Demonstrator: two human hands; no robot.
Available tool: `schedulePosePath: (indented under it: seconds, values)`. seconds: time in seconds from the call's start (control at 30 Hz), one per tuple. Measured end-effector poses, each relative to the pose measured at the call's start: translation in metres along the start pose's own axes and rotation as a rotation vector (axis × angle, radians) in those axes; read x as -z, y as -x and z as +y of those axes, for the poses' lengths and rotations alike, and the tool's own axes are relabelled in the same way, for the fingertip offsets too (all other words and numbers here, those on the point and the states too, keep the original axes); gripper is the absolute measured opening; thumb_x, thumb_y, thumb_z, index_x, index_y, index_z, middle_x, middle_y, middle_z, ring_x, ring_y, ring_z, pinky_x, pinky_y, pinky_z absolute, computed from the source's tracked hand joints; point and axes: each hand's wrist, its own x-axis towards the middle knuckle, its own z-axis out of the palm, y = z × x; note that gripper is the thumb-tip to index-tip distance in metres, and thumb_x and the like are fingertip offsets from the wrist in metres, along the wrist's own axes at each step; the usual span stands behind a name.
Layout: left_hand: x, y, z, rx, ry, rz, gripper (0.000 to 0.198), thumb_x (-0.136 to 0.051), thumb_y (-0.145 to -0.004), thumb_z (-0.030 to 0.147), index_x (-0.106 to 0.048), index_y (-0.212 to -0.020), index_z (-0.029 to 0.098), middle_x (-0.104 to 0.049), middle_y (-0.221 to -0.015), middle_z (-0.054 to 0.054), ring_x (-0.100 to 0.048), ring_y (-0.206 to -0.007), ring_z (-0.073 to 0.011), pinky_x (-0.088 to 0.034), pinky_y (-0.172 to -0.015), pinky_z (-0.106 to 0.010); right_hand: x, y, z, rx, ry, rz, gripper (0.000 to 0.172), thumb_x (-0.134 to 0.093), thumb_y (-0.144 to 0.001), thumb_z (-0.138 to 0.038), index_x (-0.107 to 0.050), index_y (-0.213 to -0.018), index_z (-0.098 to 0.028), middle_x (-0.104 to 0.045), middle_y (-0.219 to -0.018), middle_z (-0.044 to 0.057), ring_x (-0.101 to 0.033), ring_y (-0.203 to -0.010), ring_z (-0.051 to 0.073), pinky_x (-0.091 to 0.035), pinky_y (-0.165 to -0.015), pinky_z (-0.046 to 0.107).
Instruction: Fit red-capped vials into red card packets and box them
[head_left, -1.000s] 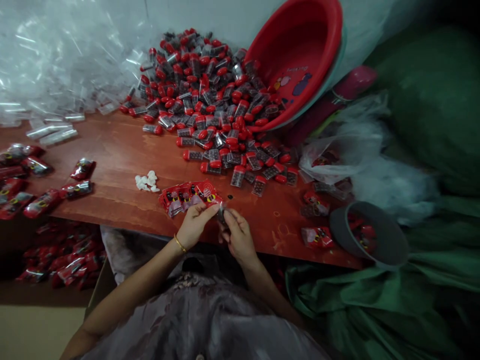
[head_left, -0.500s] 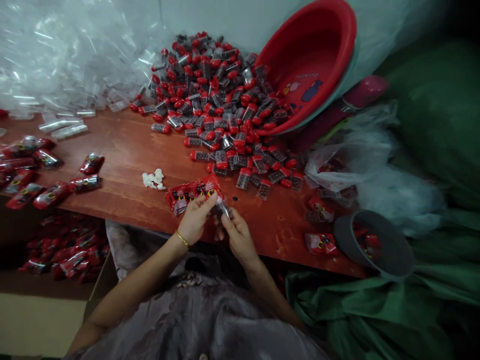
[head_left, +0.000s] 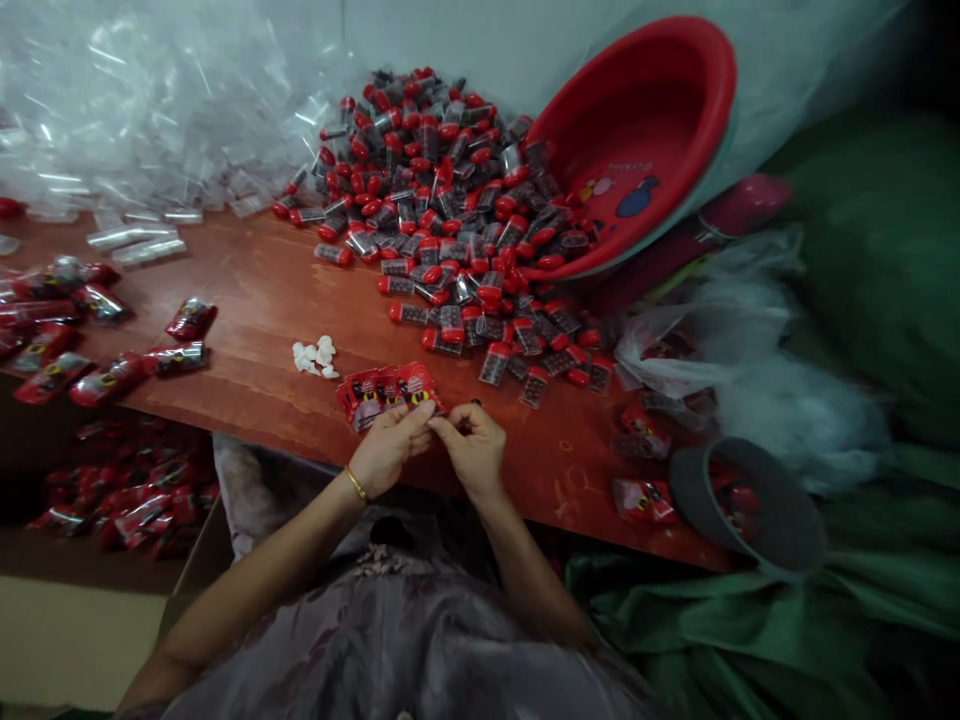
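My left hand (head_left: 392, 447) and my right hand (head_left: 474, 448) meet at the table's front edge, fingers pinched and thumb tips close together. Whatever they hold is small and mostly covered by the fingers. Just beyond my left hand lies a fanned stack of red printed packets (head_left: 379, 392). Left of that stack is a little cluster of small white pieces (head_left: 315, 357). A small dark bead-like spot shows at my right fingertips. Farther back rises a big heap of clear tubes with red caps and dark contents (head_left: 450, 215).
A red basin (head_left: 637, 110) leans tilted against the heap. Clear empty tubes (head_left: 142, 245) and filled red packets (head_left: 109, 380) lie at left, above a box of more packets (head_left: 139, 490). At right are a grey round container (head_left: 697, 490) and plastic bags (head_left: 802, 380).
A clear tube with dark contents showed between my hands before; now my fingers cover what is there. My right hand has turned, its fingers curling in toward the left. The view has shifted slightly.
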Motion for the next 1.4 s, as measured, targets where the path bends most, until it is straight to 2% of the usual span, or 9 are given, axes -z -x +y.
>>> schedulePosePath:
  seconds: [0.17, 0.27, 0.37, 0.43, 0.53, 0.7, 0.8, 1.13, 1.4]
  values:
    - [0.033, 0.003, 0.036, 0.036, -0.019, 0.149, 0.032, -0.076, -0.064, 0.040, -0.063, -0.075, 0.014, -0.071, -0.073, -0.008, -0.068, -0.068, -0.0180, -0.053, -0.066, -0.027, 0.004, -0.040, 0.009, 0.334, 0.497, -0.038, 0.031, -0.057, -0.081, -0.047, -0.064, -0.091, -0.019, -0.066, -0.086, 0.008, -0.059, -0.082, 0.021, -0.047, -0.079, 0.035]
    - [0.076, 0.006, 0.076, -0.127, 0.117, 0.380, 0.022, -0.060, -0.081, 0.036, -0.061, -0.073, 0.016, -0.070, -0.072, -0.005, -0.068, -0.070, -0.0150, -0.054, -0.069, -0.026, 0.019, -0.063, 0.027, 0.353, 0.809, 0.020, 0.043, -0.046, -0.088, -0.040, -0.056, -0.119, -0.013, -0.054, -0.126, 0.019, -0.045, -0.119, 0.032, -0.034, -0.099, 0.051]
    - [0.115, 0.012, 0.109, -0.325, 0.291, 0.573, 0.033, -0.042, -0.090, 0.041, -0.061, -0.077, 0.017, -0.071, -0.080, -0.005, -0.067, -0.079, -0.0140, -0.054, -0.070, -0.025, 0.035, -0.062, 0.049, 0.343, 0.946, -0.080, 0.044, -0.044, -0.089, -0.036, -0.053, -0.123, -0.011, -0.042, -0.140, 0.018, -0.030, -0.132, 0.036, -0.028, -0.102, 0.059]
    - [0.123, 0.015, 0.113, -0.388, 0.271, 0.604, 0.039, -0.041, -0.088, 0.049, -0.063, -0.083, 0.016, -0.070, -0.092, -0.009, -0.066, -0.089, -0.0175, -0.054, -0.072, -0.028, 0.042, -0.046, 0.058, 0.383, 0.956, -0.167, 0.040, -0.042, -0.090, -0.035, -0.055, -0.122, -0.013, -0.041, -0.142, 0.016, -0.027, -0.134, 0.033, -0.028, -0.104, 0.058]
    - [0.099, 0.010, 0.091, -0.452, -0.061, 0.568, 0.032, -0.060, -0.077, 0.046, -0.065, -0.091, 0.018, -0.069, -0.103, -0.009, -0.064, -0.097, -0.0214, -0.052, -0.081, -0.033, 0.049, -0.016, 0.061, 0.434, 0.928, -0.210, 0.039, -0.042, -0.090, -0.036, -0.055, -0.121, -0.015, -0.043, -0.141, 0.014, -0.028, -0.136, 0.030, -0.027, -0.106, 0.057]
    - [0.036, -0.026, 0.036, -0.696, -1.316, 0.231, 0.030, -0.067, -0.073, 0.029, -0.068, -0.103, 0.021, -0.056, -0.131, -0.011, -0.040, -0.130, -0.0309, -0.022, -0.110, -0.051, 0.054, 0.010, 0.058, 0.504, 0.864, -0.067, 0.036, -0.048, -0.088, -0.036, -0.058, -0.116, -0.015, -0.051, -0.133, 0.016, -0.034, -0.133, 0.029, -0.031, -0.105, 0.053]
    - [0.028, -0.046, 0.021, -0.699, -1.756, 0.130, 0.029, -0.061, -0.078, 0.025, -0.067, -0.107, 0.022, -0.046, -0.140, -0.012, -0.029, -0.136, -0.0335, -0.014, -0.110, -0.056, 0.054, 0.009, 0.057, 0.504, 0.822, -0.025, 0.032, -0.049, -0.088, -0.034, -0.060, -0.112, -0.016, -0.054, -0.129, 0.016, -0.039, -0.130, 0.028, -0.034, -0.103, 0.051]
    - [0.044, -0.057, 0.005, -0.752, -1.846, 0.138, 0.027, -0.046, -0.086, 0.026, -0.072, -0.093, 0.030, -0.065, -0.119, -0.003, -0.038, -0.131, -0.0312, -0.017, -0.109, -0.057, 0.052, 0.007, 0.056, 0.544, 0.787, 0.032, 0.023, -0.051, -0.087, -0.030, -0.065, -0.101, -0.019, -0.063, -0.120, 0.011, -0.048, -0.123, 0.025, -0.034, -0.104, 0.047]
    - [0.036, -0.059, 0.012, -0.696, -1.884, 0.204, 0.030, -0.049, -0.086, 0.031, -0.066, -0.109, 0.027, -0.052, -0.135, -0.009, -0.031, -0.134, -0.0345, -0.016, -0.108, -0.058, 0.050, 0.008, 0.057, 0.570, 0.831, 0.076, 0.019, -0.051, -0.087, -0.029, -0.067, -0.095, -0.020, -0.067, -0.113, 0.009, -0.055, -0.115, 0.023, -0.036, -0.102, 0.043]
